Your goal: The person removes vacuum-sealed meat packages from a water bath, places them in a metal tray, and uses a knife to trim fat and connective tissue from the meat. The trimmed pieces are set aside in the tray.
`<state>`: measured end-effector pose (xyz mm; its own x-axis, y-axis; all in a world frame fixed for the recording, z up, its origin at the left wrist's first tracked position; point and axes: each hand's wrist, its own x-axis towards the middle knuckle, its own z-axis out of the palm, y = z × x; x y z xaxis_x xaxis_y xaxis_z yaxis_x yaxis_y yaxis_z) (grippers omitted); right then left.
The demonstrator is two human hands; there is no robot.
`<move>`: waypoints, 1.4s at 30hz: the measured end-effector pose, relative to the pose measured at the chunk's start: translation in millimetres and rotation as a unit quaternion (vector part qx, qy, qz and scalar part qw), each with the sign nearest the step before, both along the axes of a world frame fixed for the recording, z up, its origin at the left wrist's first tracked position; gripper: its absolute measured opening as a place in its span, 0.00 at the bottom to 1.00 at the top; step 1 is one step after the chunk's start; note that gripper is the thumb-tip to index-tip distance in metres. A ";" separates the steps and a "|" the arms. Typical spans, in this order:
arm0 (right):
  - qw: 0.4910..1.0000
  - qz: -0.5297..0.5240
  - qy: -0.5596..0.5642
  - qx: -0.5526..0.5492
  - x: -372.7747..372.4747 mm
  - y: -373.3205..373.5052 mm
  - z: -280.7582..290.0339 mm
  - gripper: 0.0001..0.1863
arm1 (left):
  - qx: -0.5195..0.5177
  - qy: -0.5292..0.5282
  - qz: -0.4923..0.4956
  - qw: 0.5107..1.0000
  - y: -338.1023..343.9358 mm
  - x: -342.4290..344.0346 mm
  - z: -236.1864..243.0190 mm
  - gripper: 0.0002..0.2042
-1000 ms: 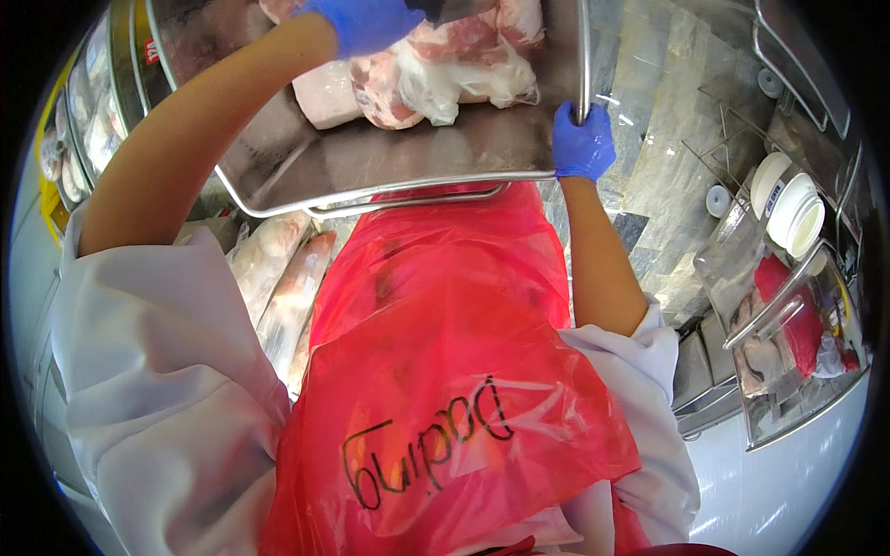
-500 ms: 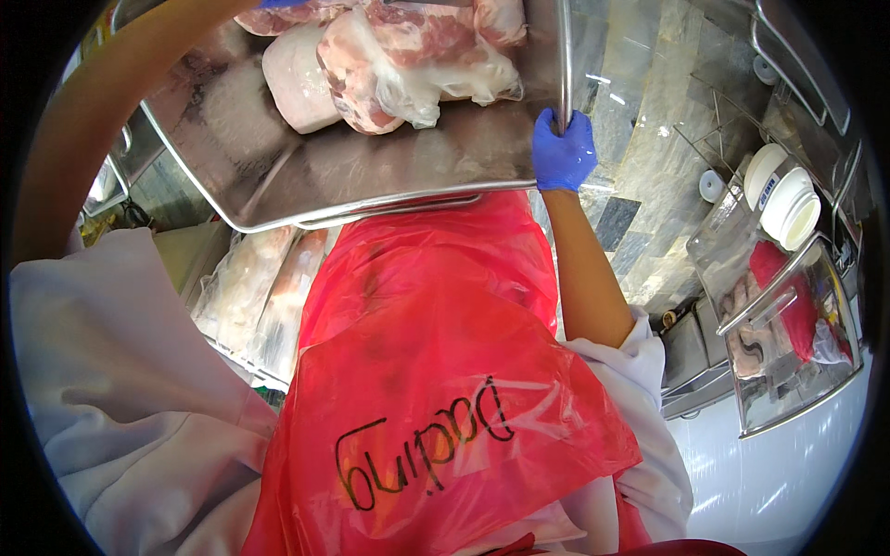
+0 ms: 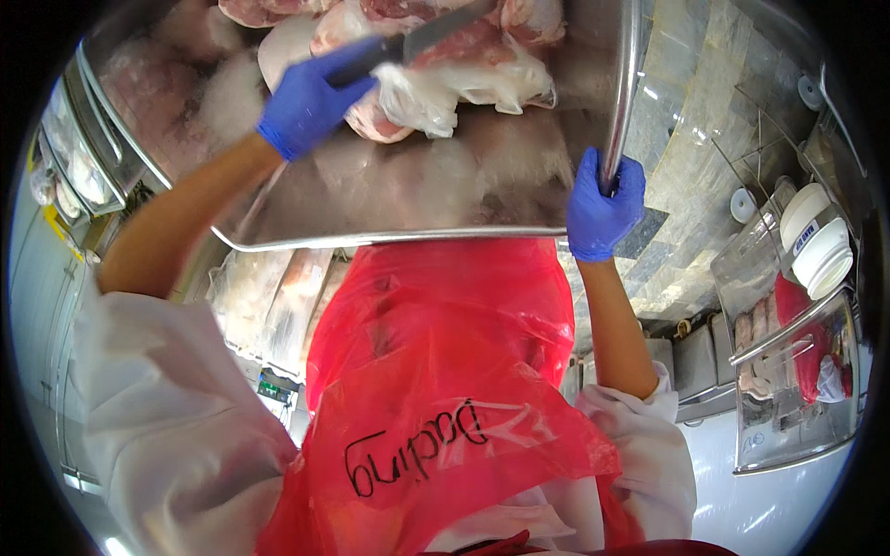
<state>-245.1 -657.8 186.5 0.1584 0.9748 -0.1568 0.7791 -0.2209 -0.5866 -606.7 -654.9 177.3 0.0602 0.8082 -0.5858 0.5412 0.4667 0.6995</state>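
Note:
My left hand [image 3: 318, 100], in a blue glove, is wrapped round the black handle of a knife [image 3: 449, 28]. The blade points to the right, above the pieces of raw meat [image 3: 373, 122]. These lie at the far side of a large metal tray [image 3: 464, 190], one with clear plastic film [image 3: 436, 93] hanging from it. At the tray's right side, my right hand [image 3: 604, 206], gloved in blue too, is closed round the thick metal rim [image 3: 623, 102]. The tray's far end is cut off by the picture's top edge.
Beneath the tray, wrapped packs [image 3: 264, 287] lie at the left of my red apron [image 3: 436, 324]. On the right stand a wire rack [image 3: 760, 139], white tubs [image 3: 820, 255] and a clear bin [image 3: 797, 417] with meat. Metal trays [image 3: 88, 148] stand at the far left.
My left hand has come nearer from the top edge with the knife, now fully in view. The tray and my right hand appear shifted to the right, my right hand still on the rim.

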 end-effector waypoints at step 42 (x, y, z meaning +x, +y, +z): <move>1.000 -0.014 -0.009 -0.017 -3.6 1.5 0.0 0.16 | -0.069 -0.100 0.062 0.991 -15.1 31.1 92.8 0.23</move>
<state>-248.8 -656.3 186.5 0.1883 0.9643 -0.1860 0.7827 -0.2617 -0.5647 -575.6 -669.9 270.0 0.0914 0.7293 -0.6780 0.3297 0.6203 0.7117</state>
